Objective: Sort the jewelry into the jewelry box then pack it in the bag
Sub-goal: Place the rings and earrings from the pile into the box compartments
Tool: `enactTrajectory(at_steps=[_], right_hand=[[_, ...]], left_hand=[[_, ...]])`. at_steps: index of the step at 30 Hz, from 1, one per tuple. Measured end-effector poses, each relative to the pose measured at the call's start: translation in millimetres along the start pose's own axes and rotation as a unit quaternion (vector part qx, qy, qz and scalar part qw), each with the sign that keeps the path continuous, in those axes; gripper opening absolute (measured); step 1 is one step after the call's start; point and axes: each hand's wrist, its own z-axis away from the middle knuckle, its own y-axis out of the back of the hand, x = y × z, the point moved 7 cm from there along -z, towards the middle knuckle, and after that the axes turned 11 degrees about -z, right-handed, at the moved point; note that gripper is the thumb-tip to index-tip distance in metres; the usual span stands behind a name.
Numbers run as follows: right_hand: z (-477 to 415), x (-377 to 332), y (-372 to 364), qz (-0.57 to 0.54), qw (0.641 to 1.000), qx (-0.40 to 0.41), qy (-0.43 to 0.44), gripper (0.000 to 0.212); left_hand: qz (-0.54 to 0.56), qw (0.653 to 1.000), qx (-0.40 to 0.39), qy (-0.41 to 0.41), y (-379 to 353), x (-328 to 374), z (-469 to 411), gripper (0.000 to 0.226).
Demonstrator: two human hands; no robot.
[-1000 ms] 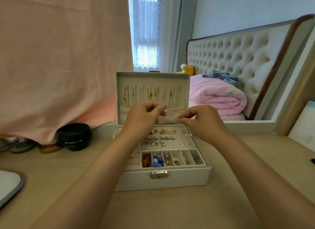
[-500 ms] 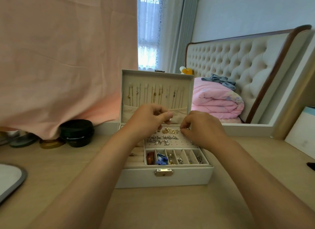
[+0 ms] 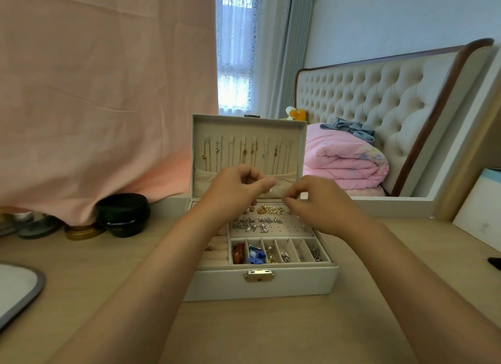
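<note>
Desk (image 3: 244, 334) carries the open jewelry box (image 3: 298, 285); left grip (image 3: 238, 190) and right grip (image 3: 320, 205) hover, fingertips pinched, contents indiscernible, stud panel (image 3: 290, 228) at six o'clock.

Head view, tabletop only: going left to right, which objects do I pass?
Grey-rimmed tray → gold tin → black round case → open jewelry box → white box.
</note>
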Motion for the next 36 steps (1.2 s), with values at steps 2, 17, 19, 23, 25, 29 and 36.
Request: enactTrajectory(at_steps=[2,17,19,23,25,29,36], right_hand=[[2.8,-12.6,4.1,-0.113,0.993,0.019,0.034,0.012],[6.4,-26.7,7.2,-0.268,0.957,0.093,0.061,0.01],[7.1,-28.4,5.9,-0.252,0.962,0.087,0.065,0.01],[7.3,-30.6,0.7,-0.23,0.969,0.065,0.062,0.016],[7.4,-31.9,-1.5,-0.216,0.973,0.058,0.061,0.017],[9.0,-35.5,-1.4,-0.202,0.975,0.071,0.06,0.019],[8.7,-33.8,-9.2,-0.162,0.986,0.004,0.05,0.005]], left_hand=[[0.014,1.0,-0.001,0.005,-1.1,0.3,0.2,0.02],[0.055,0.998,0.014,0.036,-1.8,4.2,3.9,0.023],[0.056,0.997,0.023,0.043,0.5,3.7,5.7,0.021],[0.03,0.998,0.04,0.045,6.0,5.1,11.6,0.02],[0.014,0.998,0.044,0.039,8.5,5.0,16.7,0.017],[-0.007,0.999,0.034,0.027,10.0,7.8,26.7,0.011],[-0.261,0.964,0.003,-0.053,11.7,4.4,52.2,0.022]])
